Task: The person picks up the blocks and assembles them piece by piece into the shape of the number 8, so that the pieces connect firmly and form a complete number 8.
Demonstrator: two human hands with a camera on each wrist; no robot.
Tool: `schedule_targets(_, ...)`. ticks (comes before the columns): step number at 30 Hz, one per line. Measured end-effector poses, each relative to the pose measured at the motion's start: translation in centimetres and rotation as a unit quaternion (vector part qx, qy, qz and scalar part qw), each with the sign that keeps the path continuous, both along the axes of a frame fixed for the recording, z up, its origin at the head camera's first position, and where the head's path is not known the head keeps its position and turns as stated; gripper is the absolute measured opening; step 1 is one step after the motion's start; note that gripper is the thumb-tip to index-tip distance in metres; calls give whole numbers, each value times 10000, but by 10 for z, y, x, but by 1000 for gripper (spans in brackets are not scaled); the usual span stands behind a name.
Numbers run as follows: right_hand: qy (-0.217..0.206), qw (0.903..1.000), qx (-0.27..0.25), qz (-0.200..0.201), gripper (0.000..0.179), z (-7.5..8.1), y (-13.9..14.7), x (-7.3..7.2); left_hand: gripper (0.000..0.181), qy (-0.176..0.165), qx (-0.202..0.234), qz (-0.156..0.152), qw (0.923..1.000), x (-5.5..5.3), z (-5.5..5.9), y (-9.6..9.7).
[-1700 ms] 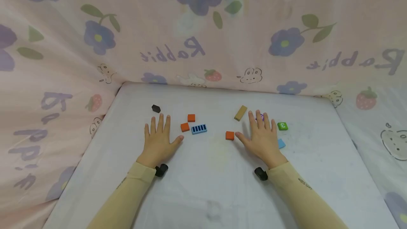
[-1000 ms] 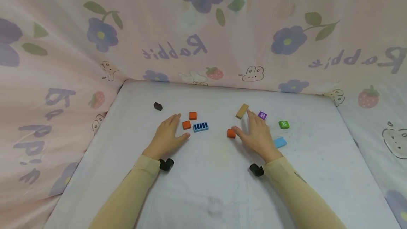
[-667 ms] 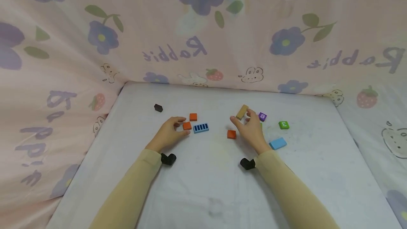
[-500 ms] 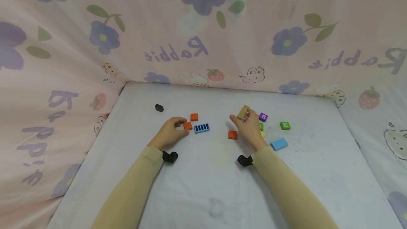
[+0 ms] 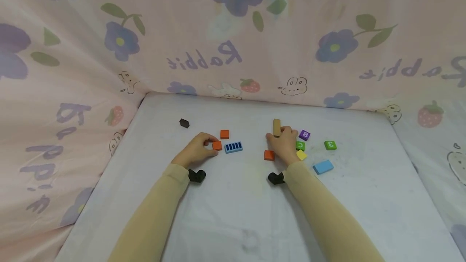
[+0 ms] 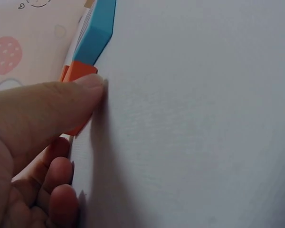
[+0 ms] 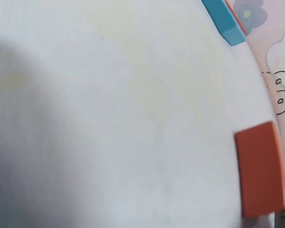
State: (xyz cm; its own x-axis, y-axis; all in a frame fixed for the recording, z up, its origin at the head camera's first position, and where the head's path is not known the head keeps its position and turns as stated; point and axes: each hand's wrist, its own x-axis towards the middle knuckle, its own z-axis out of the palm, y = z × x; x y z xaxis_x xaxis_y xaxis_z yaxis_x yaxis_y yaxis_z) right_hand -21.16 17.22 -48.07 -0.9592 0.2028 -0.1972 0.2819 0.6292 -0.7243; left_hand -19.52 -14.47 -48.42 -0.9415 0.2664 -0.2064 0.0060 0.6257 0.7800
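My left hand [image 5: 194, 149] curls thumb and fingers round an orange square block [image 5: 217, 145] on the white table. In the left wrist view, the thumb lies against that block's near side. Right beyond it are a second orange block [image 5: 224, 134] and a light-blue block with dark stripes [image 5: 233, 147]. My right hand [image 5: 284, 144] pinches the near end of a tan wooden block [image 5: 276, 126]; its fingertips are partly hidden. Near the right wrist lies a third orange block [image 5: 269, 155], large in the right wrist view.
Beside the right hand lie a purple numbered block [image 5: 304, 135], a green block [image 5: 300, 146], a yellow piece [image 5: 301, 155], another green block [image 5: 330, 145] and a plain blue block [image 5: 323, 167]. A dark hexagonal piece [image 5: 184, 123] sits far left. Printed cloth [image 5: 204, 72] walls the table [image 5: 233, 213].
Both hands, first flat with spread fingers, have moved inward and curled. The left has closed round an orange block. The right has taken the tan block, which has turned from slanted to nearly straight.
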Motion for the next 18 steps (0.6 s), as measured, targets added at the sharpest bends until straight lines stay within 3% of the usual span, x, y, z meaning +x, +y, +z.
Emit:
schedule_targets(5,-14,9999,8,-133,53,-2,0,-2,42,-142,-48,-103,9998,-1,6,-4)
schedule_targets(11,233,9997,4,-118,47,-4,2,0,39,-198,107,-84,9997,1,10,-4)
schedule_targets(18,282,9989,-169,337,42,-5,11,3,37,-203,113,-139,9996,2,5,-7)
